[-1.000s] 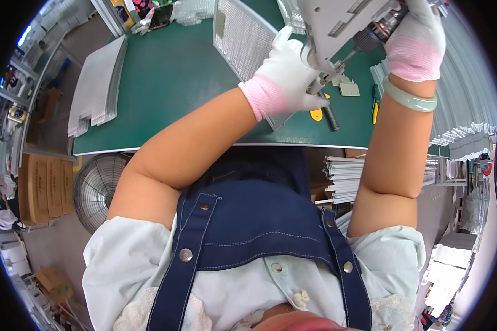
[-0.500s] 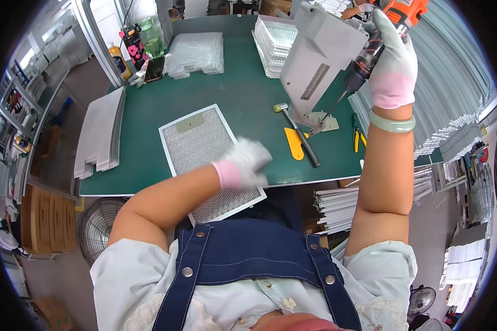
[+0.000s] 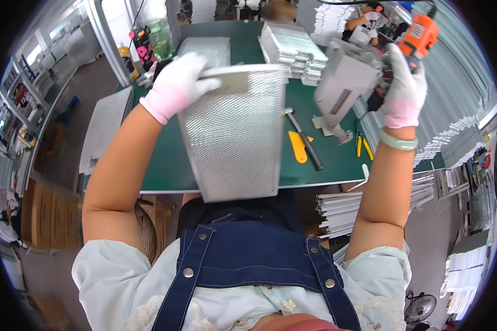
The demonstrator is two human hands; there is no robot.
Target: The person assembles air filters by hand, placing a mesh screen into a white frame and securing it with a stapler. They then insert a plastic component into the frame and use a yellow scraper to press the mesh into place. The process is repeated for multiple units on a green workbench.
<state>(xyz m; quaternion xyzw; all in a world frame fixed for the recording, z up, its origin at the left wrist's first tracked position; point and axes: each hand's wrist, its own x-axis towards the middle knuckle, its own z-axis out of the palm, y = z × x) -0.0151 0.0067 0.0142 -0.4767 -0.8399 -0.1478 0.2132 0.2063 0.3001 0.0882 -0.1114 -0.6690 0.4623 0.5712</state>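
Note:
My left hand (image 3: pixel 182 81), in a white glove with a pink cuff, grips the upper left corner of a framed metal mesh panel (image 3: pixel 234 140). The panel is raised and tilted above the green worktable, its lower end reaching over the near edge. A small tan plate or label (image 3: pixel 235 84) sits near its top edge. At the upper right, my gloved right hand (image 3: pixel 404 91) is wrapped round an orange and black power drill (image 3: pixel 420 36). Left of the drill stands a grey machine housing (image 3: pixel 345 83), which partly hides it.
A hammer (image 3: pixel 305 140), a yellow scraper (image 3: pixel 297 147) and yellow-handled pliers (image 3: pixel 360 144) lie right of the panel. Stacked mesh sheets (image 3: pixel 292 49) stand at the back, flat white sheets (image 3: pixel 106 127) at the left. Long white strips (image 3: pixel 452 94) lean at the right.
My left hand has taken hold of the mesh panel and lifted it off the table, moving up and left. The drill and my right hand have shifted slightly right, beside the grey housing.

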